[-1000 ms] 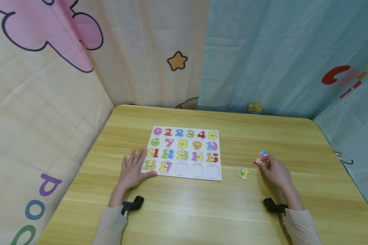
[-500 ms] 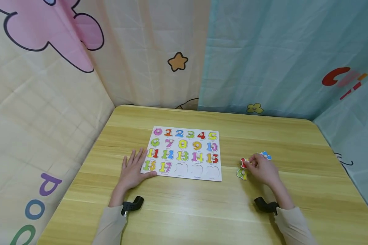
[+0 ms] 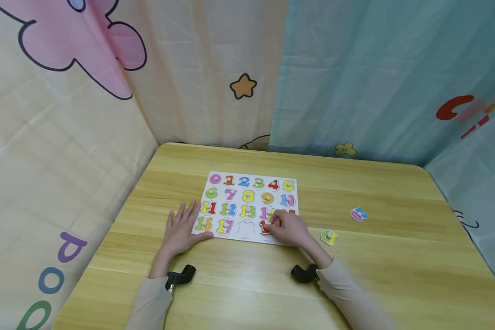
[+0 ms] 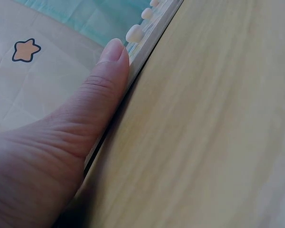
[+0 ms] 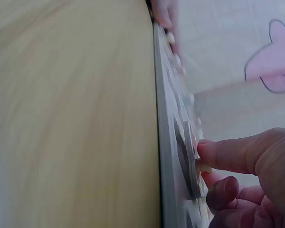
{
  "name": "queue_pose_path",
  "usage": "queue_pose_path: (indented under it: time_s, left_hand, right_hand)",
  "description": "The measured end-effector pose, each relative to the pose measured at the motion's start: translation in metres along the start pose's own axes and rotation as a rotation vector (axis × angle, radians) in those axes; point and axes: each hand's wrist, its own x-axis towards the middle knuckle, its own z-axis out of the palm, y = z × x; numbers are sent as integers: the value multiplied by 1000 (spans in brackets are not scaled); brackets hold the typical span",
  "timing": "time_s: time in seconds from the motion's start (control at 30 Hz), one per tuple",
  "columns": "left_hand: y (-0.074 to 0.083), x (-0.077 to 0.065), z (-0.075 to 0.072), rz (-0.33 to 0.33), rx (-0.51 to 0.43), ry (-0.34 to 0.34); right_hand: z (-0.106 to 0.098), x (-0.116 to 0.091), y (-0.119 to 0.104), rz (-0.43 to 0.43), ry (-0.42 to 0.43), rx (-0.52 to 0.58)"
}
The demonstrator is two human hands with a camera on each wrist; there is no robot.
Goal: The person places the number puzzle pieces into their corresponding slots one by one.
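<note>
My left hand (image 3: pixel 182 234) rests spread at the near left corner of a white number puzzle board (image 3: pixel 255 234). In the left wrist view its thumb (image 4: pixel 102 80) lies along the board's edge. My right hand (image 3: pixel 290 228) pinches the small knob of a number puzzle piece (image 3: pixel 265 227) with a red 1, over the bottom row. The right wrist view shows this piece (image 5: pixel 194 161) edge-on, tilted close over the board. Knobbed numbers 0 to 17 fill the rows. Beside the held piece an unfilled recess (image 3: pixel 245 228) shows; my right hand covers the board's near right corner.
On the wooden table (image 3: pixel 239 284), right of the board, lie a green and yellow puzzle piece (image 3: pixel 328 237) and, farther back, a blue and pink one (image 3: pixel 359 214). Printed curtains (image 3: pixel 354 82) hang behind the table.
My right hand has carried the red-1 piece leftward from the loose pieces to the board's bottom row. My left hand stays at the board's corner. The head view has shifted slightly.
</note>
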Motion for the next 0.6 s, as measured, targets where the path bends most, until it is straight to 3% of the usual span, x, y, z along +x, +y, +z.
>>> queue_pose_path:
  time_s: [0.23,0.6]
  left_hand:
    - [2,0,0,-2,0,-10]
    - [0,0,0,-1,17,-11]
  right_hand:
    - [24,13,-27,-12,-34,48]
    - [38,16,-47,61,-40,53]
